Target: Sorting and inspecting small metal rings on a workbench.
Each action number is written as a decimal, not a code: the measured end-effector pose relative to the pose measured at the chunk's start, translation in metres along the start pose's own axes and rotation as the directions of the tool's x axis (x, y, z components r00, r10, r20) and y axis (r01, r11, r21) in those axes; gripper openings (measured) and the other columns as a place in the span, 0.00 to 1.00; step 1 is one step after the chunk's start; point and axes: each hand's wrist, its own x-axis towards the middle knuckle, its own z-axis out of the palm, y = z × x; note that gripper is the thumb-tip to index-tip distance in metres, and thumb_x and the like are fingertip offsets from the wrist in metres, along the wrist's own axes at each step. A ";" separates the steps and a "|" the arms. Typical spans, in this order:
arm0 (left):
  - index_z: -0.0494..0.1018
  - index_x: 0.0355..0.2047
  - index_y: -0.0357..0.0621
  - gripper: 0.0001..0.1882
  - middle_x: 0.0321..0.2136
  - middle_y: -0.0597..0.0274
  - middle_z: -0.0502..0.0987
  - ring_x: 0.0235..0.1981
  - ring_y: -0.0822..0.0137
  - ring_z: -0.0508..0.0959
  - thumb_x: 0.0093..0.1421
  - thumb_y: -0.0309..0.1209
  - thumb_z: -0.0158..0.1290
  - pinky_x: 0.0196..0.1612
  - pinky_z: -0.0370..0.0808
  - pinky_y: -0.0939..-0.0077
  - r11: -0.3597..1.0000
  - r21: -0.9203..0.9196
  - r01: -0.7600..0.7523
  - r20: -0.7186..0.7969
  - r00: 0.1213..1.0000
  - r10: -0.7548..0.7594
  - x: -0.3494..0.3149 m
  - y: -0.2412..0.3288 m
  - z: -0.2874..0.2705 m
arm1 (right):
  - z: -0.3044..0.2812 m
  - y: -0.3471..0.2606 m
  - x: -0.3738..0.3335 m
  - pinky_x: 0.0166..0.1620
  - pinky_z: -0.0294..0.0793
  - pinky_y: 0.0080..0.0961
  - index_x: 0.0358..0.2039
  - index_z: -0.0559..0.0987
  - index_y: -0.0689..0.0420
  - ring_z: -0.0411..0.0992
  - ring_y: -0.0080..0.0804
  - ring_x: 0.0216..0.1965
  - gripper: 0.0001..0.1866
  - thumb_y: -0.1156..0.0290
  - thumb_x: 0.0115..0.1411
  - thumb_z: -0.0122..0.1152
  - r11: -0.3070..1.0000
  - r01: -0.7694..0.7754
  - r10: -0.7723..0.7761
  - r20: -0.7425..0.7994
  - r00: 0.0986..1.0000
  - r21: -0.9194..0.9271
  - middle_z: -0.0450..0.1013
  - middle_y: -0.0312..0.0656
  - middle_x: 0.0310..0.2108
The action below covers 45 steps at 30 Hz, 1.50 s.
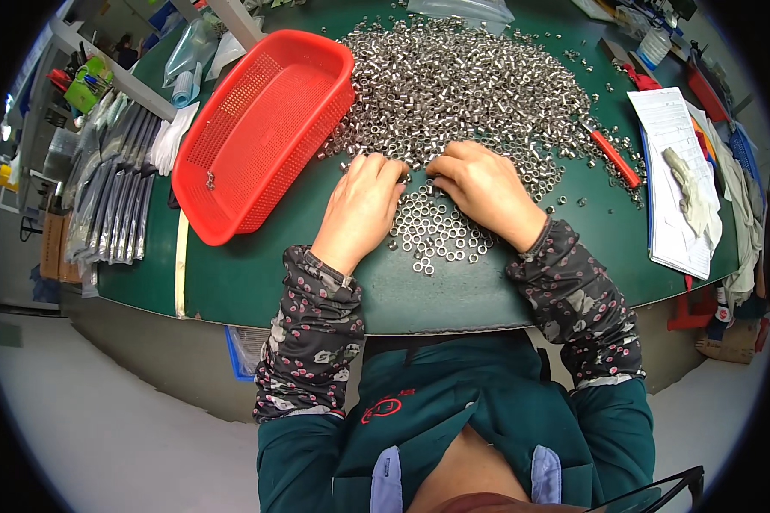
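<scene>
A large heap of small shiny metal rings covers the far middle of the green table. Both hands work at its near edge. My left hand is closed, its thumb and fingers curled together among rings at the left. Opposite it, my right hand also has its fingers bent inward and touches the heap's edge. The fingertips of both are partly hidden, so any ring in them cannot be made out. Between and below the hands lies a thin spread of loose rings, mostly flat with their holes up.
A red perforated plastic basket stands left of the heap, tilted, with a few rings inside. At the right lie a red-handled tool, papers on a clipboard and a pale glove. Packed dark sleeves lie far left.
</scene>
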 end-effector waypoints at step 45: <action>0.72 0.29 0.40 0.05 0.28 0.59 0.72 0.34 0.57 0.74 0.51 0.21 0.54 0.36 0.72 0.67 0.996 -0.067 -0.056 -0.037 0.998 0.054 0.006 -0.003 0.006 | -0.001 0.003 0.003 0.35 0.74 0.37 0.24 0.78 0.57 0.74 0.41 0.34 0.03 0.75 0.48 0.57 0.998 -0.039 0.036 0.052 0.998 0.046 0.73 0.41 0.27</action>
